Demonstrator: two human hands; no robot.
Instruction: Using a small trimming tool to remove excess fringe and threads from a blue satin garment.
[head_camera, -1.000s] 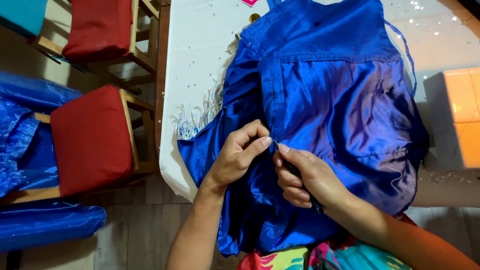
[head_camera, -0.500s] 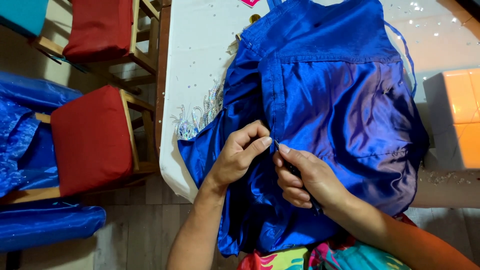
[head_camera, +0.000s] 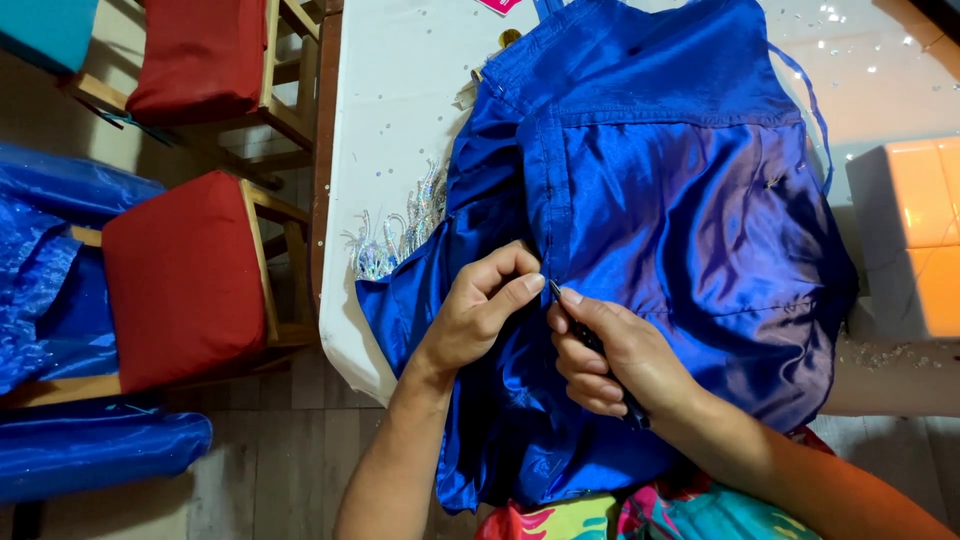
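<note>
Hardly anything has shifted since a second ago: both hands sit at the same spot on the seam, the fingers no differently placed.

The left hand (head_camera: 478, 318) pinches the fabric of the shiny blue satin dress (head_camera: 660, 230) beside its centre band, thumb and forefinger closed on the cloth. The right hand (head_camera: 610, 355) has its grip closed around a slim dark tool (head_camera: 598, 345), perhaps a seam ripper or a pen; I can't tell which. Its tip meets the cloth just by the left thumb. The dress lies spread over the white bench (head_camera: 390, 150), its hem spilling off the near edge toward the person's lap.

Going by where the hands are, the work sits about midway down the band; the stretch above looks flat and tidy, while the stretch below is hidden under the hands and bunched folds, so what is left there is hard to judge.

Silvery beaded trim (head_camera: 395, 235) lies at the bench edge just left of the dress. Loose sequins (head_camera: 840, 20) are scattered on the far side. An orange box (head_camera: 915, 235) stands at right. Two wooden chairs with red cushions (head_camera: 180, 275) stand to the left, with more blue fabric (head_camera: 60, 300) piled beyond. Nothing crowds the hands but the dress's own folds.
</note>
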